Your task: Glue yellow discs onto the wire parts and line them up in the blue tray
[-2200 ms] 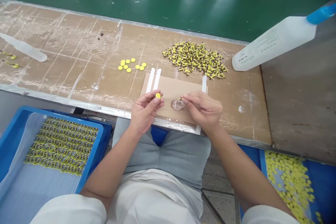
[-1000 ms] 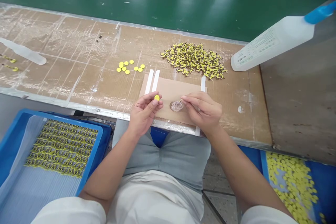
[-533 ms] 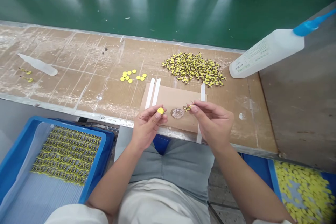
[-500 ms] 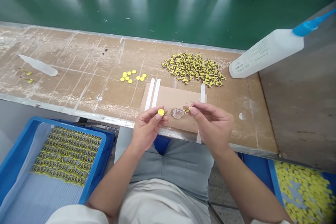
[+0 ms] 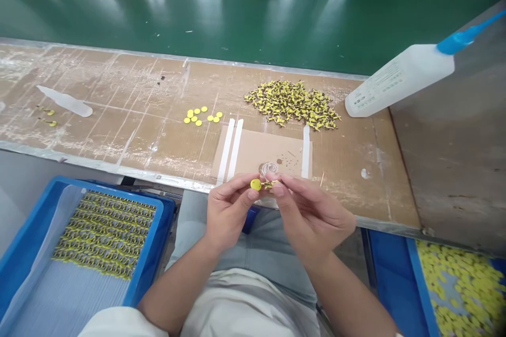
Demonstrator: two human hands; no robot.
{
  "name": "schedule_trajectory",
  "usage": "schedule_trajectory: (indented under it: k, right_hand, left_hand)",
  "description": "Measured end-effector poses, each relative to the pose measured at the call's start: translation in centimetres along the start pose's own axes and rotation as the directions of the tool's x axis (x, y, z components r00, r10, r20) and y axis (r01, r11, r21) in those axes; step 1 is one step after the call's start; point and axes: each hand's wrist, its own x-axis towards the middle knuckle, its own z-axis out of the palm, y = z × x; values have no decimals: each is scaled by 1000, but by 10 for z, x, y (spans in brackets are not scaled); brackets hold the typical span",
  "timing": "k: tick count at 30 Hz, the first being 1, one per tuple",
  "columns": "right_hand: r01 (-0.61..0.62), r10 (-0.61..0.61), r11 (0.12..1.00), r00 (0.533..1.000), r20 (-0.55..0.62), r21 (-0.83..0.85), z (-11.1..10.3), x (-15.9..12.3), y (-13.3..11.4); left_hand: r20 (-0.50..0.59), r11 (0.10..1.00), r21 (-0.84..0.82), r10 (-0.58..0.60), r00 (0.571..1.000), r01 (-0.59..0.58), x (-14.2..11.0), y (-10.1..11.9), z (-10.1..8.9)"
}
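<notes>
My left hand (image 5: 229,209) pinches a small yellow disc (image 5: 255,184) between thumb and fingers, just over the bench's near edge. My right hand (image 5: 312,213) pinches a small yellow-and-dark piece (image 5: 269,184) and holds it against the disc. Both hands meet above my lap, in front of a small clear dish (image 5: 269,169) on a cardboard sheet (image 5: 256,150). A heap of yellow-and-dark pieces (image 5: 292,104) lies beyond the sheet, and several loose yellow discs (image 5: 202,115) lie to its left.
A white bottle with a blue nozzle (image 5: 399,80) leans at the right. A blue tray (image 5: 152,242) with rows of yellow pieces sits at lower left. A blue bin of yellow discs (image 5: 462,284) is at lower right. A green conveyor belt (image 5: 237,16) runs behind the bench.
My right hand lifted its small piece away from the clear dish and brought it to the disc. Both hands drew back toward me and came together.
</notes>
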Motion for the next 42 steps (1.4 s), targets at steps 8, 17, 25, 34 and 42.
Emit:
schedule_trajectory:
  k: [8,17,25,34,42]
  right_hand:
    - [100,-96,993,994,54,-60,-1,-2,-1]
    - [136,-132,989,989,61,-54,-3,-4,0]
    - [188,-186,982,981,57,-35,-4,-3,2]
    - [183,-179,982,981,72,-54,-6,-4,4]
    - [176,-171,982,982,79,-67,-5,-3,3]
  left_hand:
    - [-25,999,-42,-25,999,24,-4,1,-1]
    - [12,999,-38,-10,1000,10,-7,-1,-5]
    - [49,999,-47,11,999,-9,-8,-3,-5]
    - [70,998,-58,13,997,-9,-7,-4,-4]
    - [61,998,-54,16,998,-13,-7,-5,-6]
